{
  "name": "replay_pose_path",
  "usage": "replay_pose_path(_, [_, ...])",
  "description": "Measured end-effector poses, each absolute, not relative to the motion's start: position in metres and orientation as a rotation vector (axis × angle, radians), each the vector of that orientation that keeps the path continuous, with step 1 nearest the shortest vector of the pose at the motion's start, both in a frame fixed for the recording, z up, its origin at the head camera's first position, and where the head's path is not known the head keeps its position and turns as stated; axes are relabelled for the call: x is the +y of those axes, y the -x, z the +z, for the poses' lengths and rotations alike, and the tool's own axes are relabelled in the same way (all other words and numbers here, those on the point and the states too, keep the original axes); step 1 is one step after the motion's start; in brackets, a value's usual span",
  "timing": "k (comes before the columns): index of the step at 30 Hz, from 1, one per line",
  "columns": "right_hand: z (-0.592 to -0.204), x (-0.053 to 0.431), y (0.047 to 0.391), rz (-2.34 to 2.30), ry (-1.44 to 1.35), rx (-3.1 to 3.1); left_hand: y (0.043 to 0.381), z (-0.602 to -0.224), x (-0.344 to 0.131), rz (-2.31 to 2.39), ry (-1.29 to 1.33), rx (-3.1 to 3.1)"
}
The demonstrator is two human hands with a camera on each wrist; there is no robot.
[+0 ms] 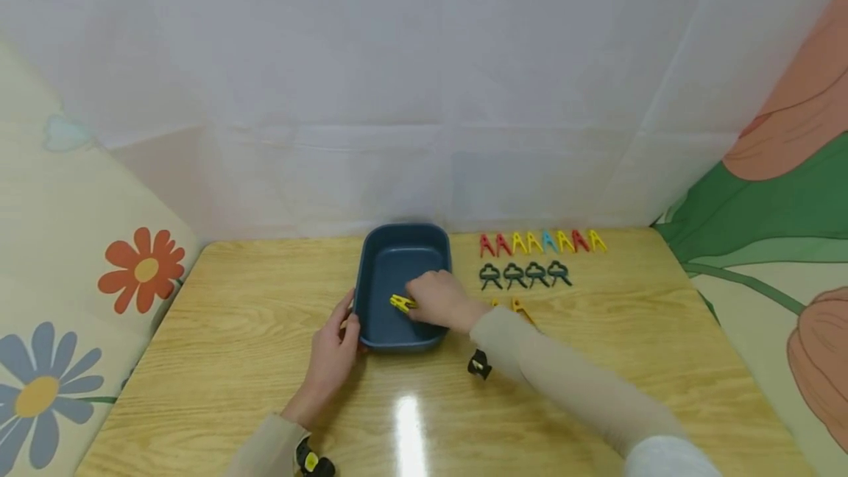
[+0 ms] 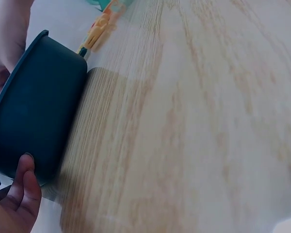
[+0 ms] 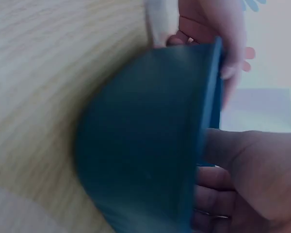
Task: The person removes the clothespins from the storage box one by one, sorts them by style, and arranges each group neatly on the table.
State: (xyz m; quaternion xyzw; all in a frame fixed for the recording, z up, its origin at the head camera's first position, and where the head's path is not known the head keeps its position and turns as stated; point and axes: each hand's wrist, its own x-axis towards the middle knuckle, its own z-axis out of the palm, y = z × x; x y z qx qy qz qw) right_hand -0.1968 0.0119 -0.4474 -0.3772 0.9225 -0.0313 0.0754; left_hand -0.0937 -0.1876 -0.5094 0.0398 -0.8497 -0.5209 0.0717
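A dark blue rectangular bin [image 1: 404, 344] stands on the wooden table. My left hand [image 1: 334, 348] grips its near left side; in the right wrist view the left thumb [image 3: 229, 72] lies over the rim. Fingers of that hand touch the bin's outer wall [image 2: 43, 107] in the left wrist view. Inside the bin, toward its right side, my right hand [image 1: 437, 299] pinches a yellow spring clip [image 1: 401, 304] whose end points left. The right wrist view shows this hand reaching past the rim, with the clip hidden behind the wall.
Right of the bin, a back row holds several red, yellow and blue clips [image 1: 548, 241]. In front lies a row of several dark clips [image 1: 535, 273]. Yellow-orange clips [image 1: 523, 311] sit partly behind the right forearm. A white sheet [image 1: 331, 94] rises behind the table.
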Motion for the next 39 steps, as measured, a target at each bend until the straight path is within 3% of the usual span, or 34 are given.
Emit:
replay_pose_path(18, [-0.399,0.096,0.215,-0.482,0.939,2.783,0.092,-0.507,-0.187,-1.535,-0.110,-2.556])
replay_pose_path(39, [-0.425,0.221,0.255,-0.468,0.619,2.895,0.093,-0.508,-0.186,-1.504,-0.115,-2.570])
